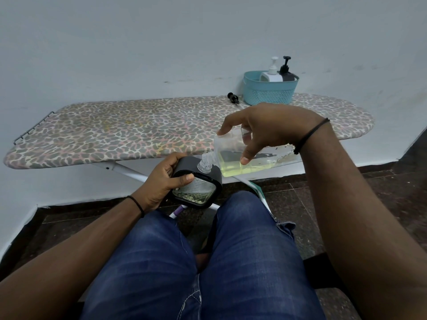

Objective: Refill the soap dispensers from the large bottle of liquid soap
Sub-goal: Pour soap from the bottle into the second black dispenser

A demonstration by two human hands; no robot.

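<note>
My left hand (161,181) grips a black square soap dispenser (198,189) with a clear window, held over my knees with its threaded neck uncovered. My right hand (265,128) holds a large clear bottle (233,158) of yellow liquid soap, tipped on its side. The bottle's mouth touches the dispenser's neck. Yellow soap pools along the bottle's lower side. A little liquid shows at the bottom of the dispenser's window.
A leopard-print ironing board (138,128) stands against the wall. A teal basket (269,90) on it holds a white pump dispenser (272,73) and a black pump dispenser (286,71). A loose black pump head (233,97) lies beside the basket. My jeans-clad legs fill the foreground.
</note>
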